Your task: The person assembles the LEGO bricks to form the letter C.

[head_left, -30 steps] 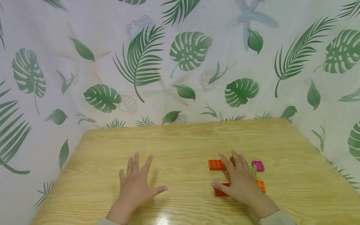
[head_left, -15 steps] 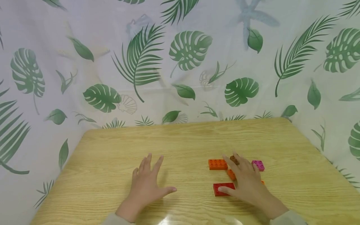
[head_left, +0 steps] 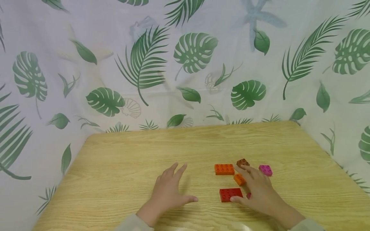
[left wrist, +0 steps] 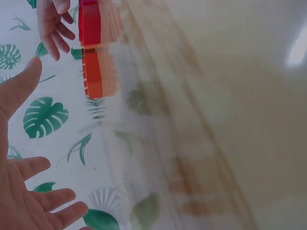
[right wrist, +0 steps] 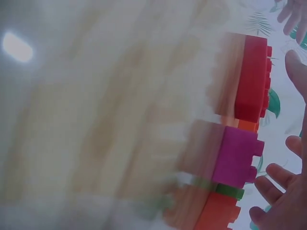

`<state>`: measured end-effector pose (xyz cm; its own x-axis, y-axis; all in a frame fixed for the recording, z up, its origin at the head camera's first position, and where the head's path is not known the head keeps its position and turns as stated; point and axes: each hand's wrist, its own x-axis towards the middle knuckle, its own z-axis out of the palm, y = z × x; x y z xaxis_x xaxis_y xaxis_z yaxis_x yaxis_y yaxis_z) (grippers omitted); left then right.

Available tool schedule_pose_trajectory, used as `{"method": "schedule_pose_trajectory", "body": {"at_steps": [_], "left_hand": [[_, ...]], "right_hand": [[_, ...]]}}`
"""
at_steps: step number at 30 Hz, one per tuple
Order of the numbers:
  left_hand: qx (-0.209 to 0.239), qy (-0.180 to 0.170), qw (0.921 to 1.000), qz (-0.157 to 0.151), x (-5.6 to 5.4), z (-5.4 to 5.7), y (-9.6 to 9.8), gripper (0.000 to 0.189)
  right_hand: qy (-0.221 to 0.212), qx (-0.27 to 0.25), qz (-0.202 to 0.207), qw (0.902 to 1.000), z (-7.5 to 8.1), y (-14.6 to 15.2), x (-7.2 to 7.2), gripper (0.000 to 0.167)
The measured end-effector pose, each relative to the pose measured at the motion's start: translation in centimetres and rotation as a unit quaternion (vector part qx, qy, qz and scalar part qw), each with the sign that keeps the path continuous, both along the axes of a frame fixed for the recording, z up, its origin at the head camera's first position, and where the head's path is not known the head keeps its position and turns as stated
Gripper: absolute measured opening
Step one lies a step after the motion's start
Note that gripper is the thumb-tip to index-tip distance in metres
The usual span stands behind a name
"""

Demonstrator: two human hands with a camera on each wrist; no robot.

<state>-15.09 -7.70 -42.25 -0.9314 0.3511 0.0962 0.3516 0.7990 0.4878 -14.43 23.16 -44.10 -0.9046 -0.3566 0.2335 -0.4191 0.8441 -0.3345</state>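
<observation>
My left hand [head_left: 169, 193] hovers over the table left of the toy building bricks, fingers spread, holding nothing. Over the bricks, my right hand [head_left: 260, 194] has its fingers loosely extended, its thumb overlapping the corner of a red brick [head_left: 230, 194]. Beyond that lie a long orange brick [head_left: 224, 169], a small orange brick [head_left: 239, 179] and a brown brick [head_left: 243, 162]. A pink brick [head_left: 265, 170] is past the right fingers. The right wrist view adds a magenta brick [right wrist: 235, 155], a green brick [right wrist: 229, 191] and an orange brick [right wrist: 216, 214], largely hidden by the hand in the head view.
The wood-grain table [head_left: 115, 166] has a glossy surface that reflects the bricks in the wrist views. Behind it and along its sides hangs a white curtain [head_left: 162, 112] printed with green leaves.
My left hand has moved right, toward the bricks. The right hand has shifted slightly right and nearer, uncovering the brown brick and more of the red and small orange ones. The bricks stay put.
</observation>
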Motion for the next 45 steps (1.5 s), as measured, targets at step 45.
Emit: {"method": "schedule_pose_trajectory", "body": {"at_steps": [45], "left_hand": [[0.16, -0.107, 0.9801, -0.05, -0.3, -2.8, 9.2, 0.048]], "right_hand": [[-0.047, -0.038, 0.059, 0.9964, -0.8, 1.8, 0.5, 0.043]]}}
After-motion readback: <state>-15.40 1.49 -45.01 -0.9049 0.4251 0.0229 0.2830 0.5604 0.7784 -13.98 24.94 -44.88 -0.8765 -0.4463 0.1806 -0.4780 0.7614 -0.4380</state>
